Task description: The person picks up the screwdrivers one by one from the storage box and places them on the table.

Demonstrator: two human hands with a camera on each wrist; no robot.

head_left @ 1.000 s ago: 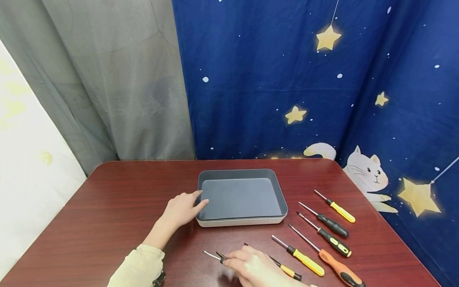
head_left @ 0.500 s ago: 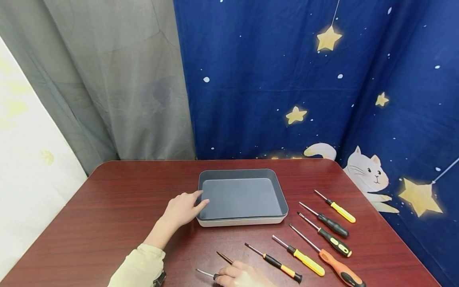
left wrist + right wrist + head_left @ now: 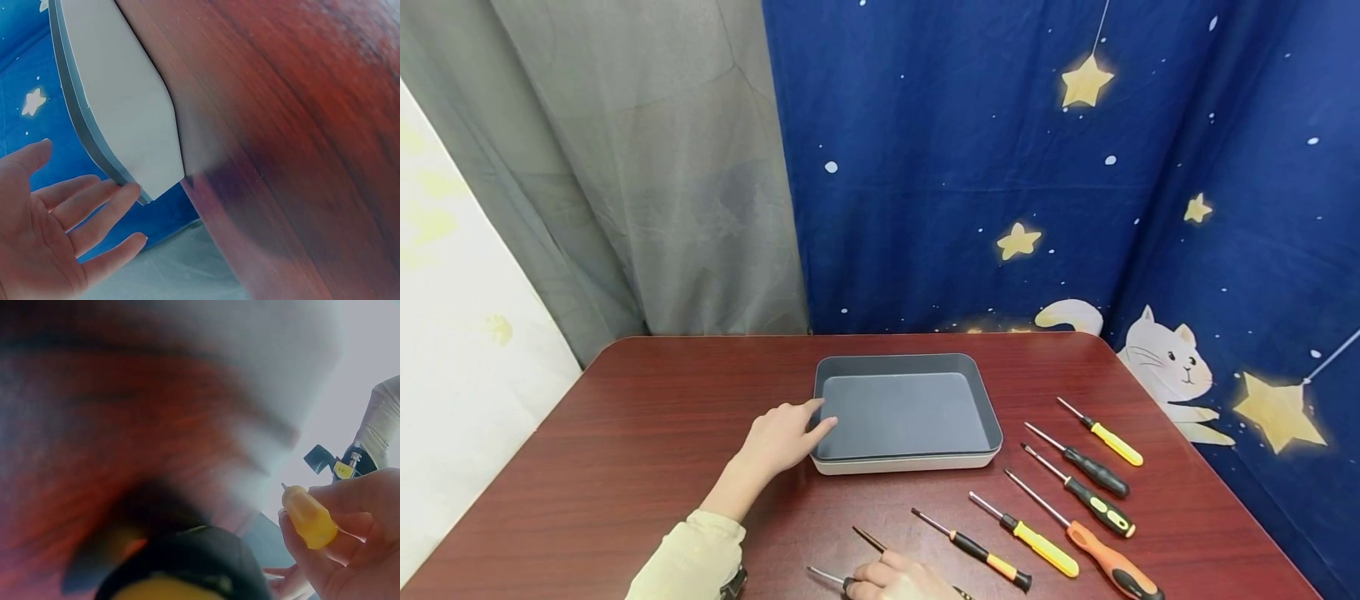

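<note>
My left hand touches the left rim of a grey rectangular tray, its fingers extended; the left wrist view shows the fingertips against the pale outer wall. At the bottom of the head view, my right hand pinches a small screwdriver, its metal shaft pointing left. Its yellow handle sits between thumb and fingers in the right wrist view. Beneath the right hand lies a slim tool with a dark shaft, its handle mostly covered. Close by on the right is a black-and-orange screwdriver.
Several more screwdrivers lie slanted in a row on the right: a yellow one, an orange one, a black-and-yellow one, a black one and another yellow one. The brown table ends at curtains.
My right hand has moved down and left with the screwdriver, uncovering the dark-shafted tool and the black-and-orange screwdriver; over the last half second it shifted only slightly. My left hand and the tray stay put.
</note>
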